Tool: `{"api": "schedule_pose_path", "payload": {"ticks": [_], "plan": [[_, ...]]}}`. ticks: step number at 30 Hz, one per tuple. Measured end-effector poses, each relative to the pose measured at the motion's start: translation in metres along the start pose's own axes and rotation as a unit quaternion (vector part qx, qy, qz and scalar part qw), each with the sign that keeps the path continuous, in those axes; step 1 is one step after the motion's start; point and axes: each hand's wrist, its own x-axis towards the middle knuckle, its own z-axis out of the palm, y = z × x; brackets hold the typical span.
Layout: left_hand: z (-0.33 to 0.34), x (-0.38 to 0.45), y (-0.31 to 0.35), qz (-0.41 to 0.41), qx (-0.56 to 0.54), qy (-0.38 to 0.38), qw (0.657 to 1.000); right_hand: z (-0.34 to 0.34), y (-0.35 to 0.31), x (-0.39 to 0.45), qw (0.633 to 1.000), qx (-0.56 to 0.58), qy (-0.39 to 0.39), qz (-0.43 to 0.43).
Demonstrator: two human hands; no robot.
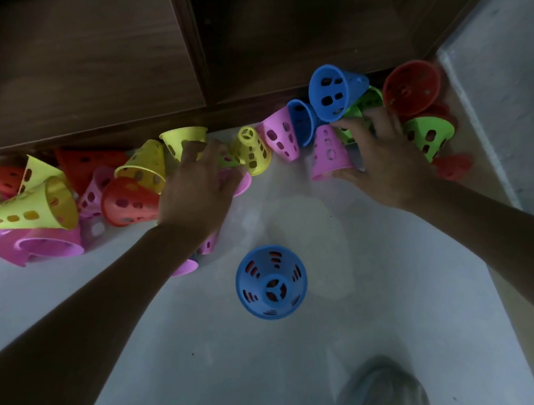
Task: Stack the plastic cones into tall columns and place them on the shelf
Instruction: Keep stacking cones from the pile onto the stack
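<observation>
Although both hands are already down among the cones, the job looks barely begun: the only standing piece is a blue cone (271, 282) set upright, tip up, on the pale floor (208, 353) between the forearms, and red shows through its slots, so it may already cap a short stack, though how many lie under it cannot be told. Everything else is loose, a heap of pink, yellow, red, green and blue cones tumbled on their sides along the foot of the dark wooden cabinet (86, 72). The left hand (196, 189) reaches into the middle of the heap, fingers curled down onto a pink cone (241, 182) mostly hidden beneath the palm; whether it truly holds that cone cannot be told. The right hand (381, 160) spreads over the right-hand cluster, its thumb against the rim of another pink cone (329, 155) and its fingertips among green ones, below a large blue cone (333, 93) lying mouth toward the camera; its grip looks like the start of a pinch, but is not certain. No shelf compartment with cones in it is visible, and nothing but the cones themselves serves as a container here. By this judgement nearly all the gathering, nesting and shelving remains.
</observation>
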Motion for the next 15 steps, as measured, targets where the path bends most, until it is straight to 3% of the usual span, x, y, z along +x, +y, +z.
{"api": "schedule_pose_path", "payload": {"ticks": [4,15], "plan": [[0.0005,0.0008,0.0022,-0.021,-0.024,-0.006,0.999,-0.0031,-0.0061,-0.0009,0.998,-0.047,-0.040,-0.019],[-0.0007,0.0000,0.0009,-0.032,-0.091,-0.019,0.995,-0.0018,-0.0054,0.0003,0.994,-0.088,-0.058,-0.008]]}}
